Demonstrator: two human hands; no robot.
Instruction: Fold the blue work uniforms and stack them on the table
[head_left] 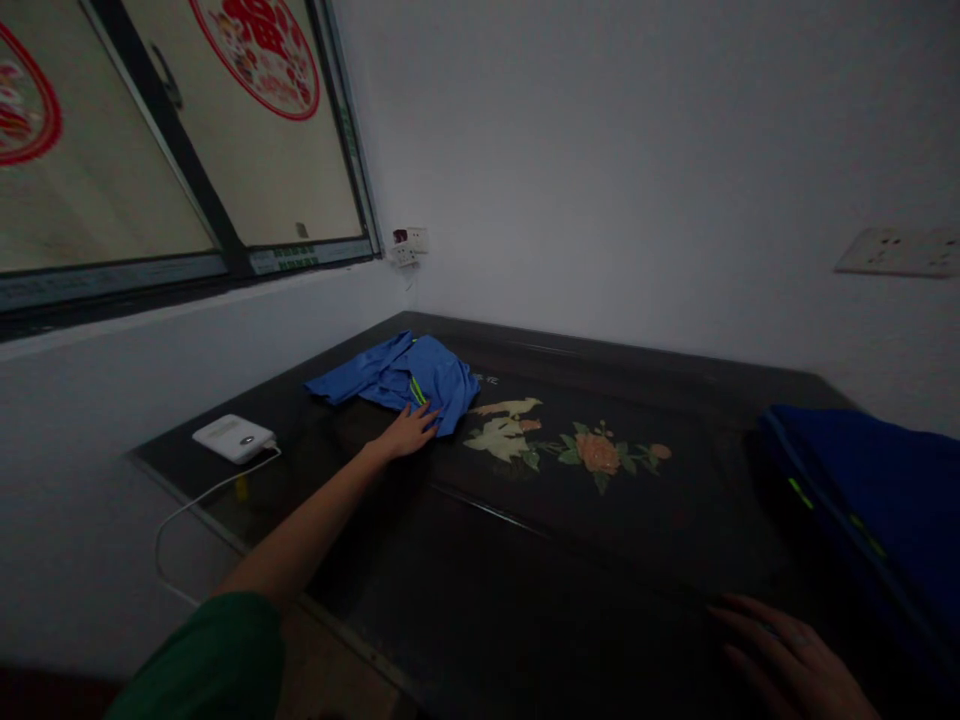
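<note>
A crumpled blue garment (442,375) with yellow-green stripes lies towards the far left of the dark table, one sleeve stretched out to the left. My left hand (405,433) reaches out to its near edge, fingers extended and apart, the tips at the cloth by a stripe. At the lower right, my right hand (791,650) is over the table with its fingers stretched out and nothing in them. Beside it on the right lies a stack of darker blue cloth (885,490) with small yellow-green marks, partly cut off by the frame edge.
The dark table (562,590) has a painted bird and flowers on its top. A white box-shaped device (234,438) with a white cable (169,520) sits at the left edge. Walls with sockets (896,250) border the back, and a sliding window (247,150) is at left.
</note>
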